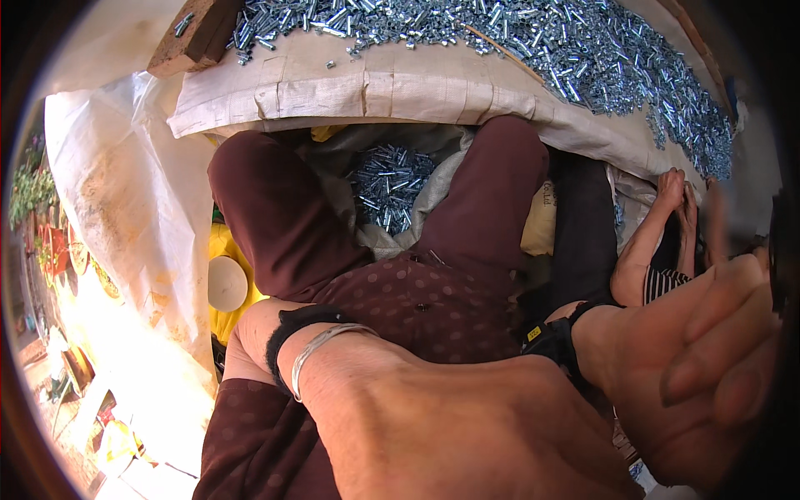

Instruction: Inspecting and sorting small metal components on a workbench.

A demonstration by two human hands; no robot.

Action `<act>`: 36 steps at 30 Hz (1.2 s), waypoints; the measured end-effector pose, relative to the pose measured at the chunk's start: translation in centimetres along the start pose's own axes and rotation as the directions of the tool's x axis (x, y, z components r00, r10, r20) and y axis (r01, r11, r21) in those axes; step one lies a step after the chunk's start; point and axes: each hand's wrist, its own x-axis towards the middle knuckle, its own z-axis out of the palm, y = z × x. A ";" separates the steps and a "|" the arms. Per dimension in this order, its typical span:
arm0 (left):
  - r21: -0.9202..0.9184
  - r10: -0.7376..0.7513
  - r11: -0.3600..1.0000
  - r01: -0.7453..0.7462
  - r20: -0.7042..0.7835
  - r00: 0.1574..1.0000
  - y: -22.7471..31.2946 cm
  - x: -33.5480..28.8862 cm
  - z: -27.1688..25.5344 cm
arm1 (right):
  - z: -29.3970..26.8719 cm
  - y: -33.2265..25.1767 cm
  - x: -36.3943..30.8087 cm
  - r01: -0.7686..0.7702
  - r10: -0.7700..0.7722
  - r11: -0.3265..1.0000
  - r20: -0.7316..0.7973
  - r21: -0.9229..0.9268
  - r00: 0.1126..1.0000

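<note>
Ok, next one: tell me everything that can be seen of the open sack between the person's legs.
The sack is pale grey and looks like woven plastic. Its mouth gapes open, the rim creased and folded. Inside lie many small, shiny metal pieces, pointing every way. It sits between the legs, below the pale cloth edge; its right side seems to touch the right thigh. Its bottom is hidden.

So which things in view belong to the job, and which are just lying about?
Likely the job:
- small metal pieces heaped on the cloth-covered surface
- open sack below its edge, more pieces inside

Probably just lying about:
- round pale object against yellow material
- plants, far left
- thin stick among the pieces, though its use is unclear
</note>
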 end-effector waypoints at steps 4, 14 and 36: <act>-0.063 0.035 0.997 -0.033 0.035 0.999 -0.4 -0.4 -0.4 | 0.6 0.3 0.3 -0.011 0.011 1.000 -0.018 -0.022 1.000; -0.229 0.123 0.969 -0.094 0.115 0.986 -0.2 -2.2 -3.1 | 1.3 0.4 0.2 -0.047 0.041 0.996 -0.077 -0.076 0.996; -0.329 -0.467 0.884 0.332 -0.607 0.643 -9.1 -4.6 -7.0 | 6.5 8.1 2.6 -0.619 0.615 0.749 0.100 0.236 0.782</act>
